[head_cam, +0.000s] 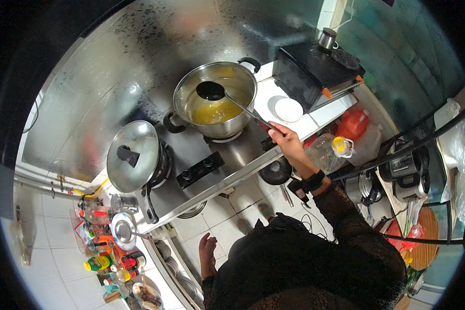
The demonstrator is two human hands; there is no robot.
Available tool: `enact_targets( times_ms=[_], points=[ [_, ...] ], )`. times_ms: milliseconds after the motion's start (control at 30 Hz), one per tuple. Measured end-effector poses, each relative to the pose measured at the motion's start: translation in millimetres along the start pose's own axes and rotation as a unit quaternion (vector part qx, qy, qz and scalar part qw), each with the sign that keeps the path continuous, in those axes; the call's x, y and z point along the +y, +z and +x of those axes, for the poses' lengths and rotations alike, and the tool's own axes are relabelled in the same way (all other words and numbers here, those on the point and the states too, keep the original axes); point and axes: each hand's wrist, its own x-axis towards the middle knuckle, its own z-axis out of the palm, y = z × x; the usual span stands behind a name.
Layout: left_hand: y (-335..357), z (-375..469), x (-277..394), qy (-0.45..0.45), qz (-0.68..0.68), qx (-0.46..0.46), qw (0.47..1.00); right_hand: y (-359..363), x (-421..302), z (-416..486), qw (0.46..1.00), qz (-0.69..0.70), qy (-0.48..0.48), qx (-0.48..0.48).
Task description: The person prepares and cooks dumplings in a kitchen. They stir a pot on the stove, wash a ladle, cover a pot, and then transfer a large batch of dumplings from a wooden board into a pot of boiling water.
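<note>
My right hand (287,140) grips the handle of a long ladle (210,91) with a black bowl. The ladle's bowl is over a two-handled stainless steel pot (240,116); whether it touches the liquid I cannot tell. Clear yellowish liquid (217,113) lies in the pot, which stands on the right burner of a gas stove (238,155). My left hand (207,246) hangs low beside my body, holding nothing, its fingers loosely apart. On the left burner sits a wok or pan with a domed lid (139,170), its long handle (150,207) pointing toward the counter's front edge.
A small white bowl (289,109) sits right of the pot, before a black toaster oven (310,66) with a metal cup (328,38) on top. Left, a strainer (123,229) rests on a bowl near several bottles (130,261). A plastic jug (325,151) stands below the counter.
</note>
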Motion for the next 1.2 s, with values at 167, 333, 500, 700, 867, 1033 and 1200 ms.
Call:
enact_targets(
  times_ms=[167, 333, 500, 700, 867, 1033, 1200],
  points=[
    [7.9, 2.9, 10.8, 0.012, 0.015, 0.005, 1.0, -41.1, 5.2, -20.0, 0.94, 0.302, 0.159, -0.024],
    [19.4, 5.3, 9.6, -0.001, 0.031, -0.016, 0.999, -110.5, 39.3, -25.4, 0.941, 0.288, 0.148, 0.095],
    [28.9, 2.7, 6.7, -0.019, 0.047, -0.002, 0.999, -162.5, 108.6, -4.5, 0.929, 0.292, 0.193, 0.116],
    [32.5, -12.9, 10.1, -0.012, 0.045, 0.033, 0.998, -177.0, 182.0, 28.9, 0.888, 0.334, 0.285, 0.139],
    [29.2, -31.7, 2.3, -0.012, 0.014, 0.063, 0.998, -180.5, 218.2, 39.6, 0.875, 0.328, 0.326, 0.142],
    [33.4, -50.7, -6.2, -0.007, 0.002, 0.079, 0.997, -182.0, 233.9, 36.2, 0.887, 0.322, 0.318, 0.09],
    [41.4, -55.7, -9.7, -0.006, 0.013, 0.088, 0.996, -180.5, 233.2, 29.5, 0.888, 0.301, 0.326, 0.122]
  ],
)
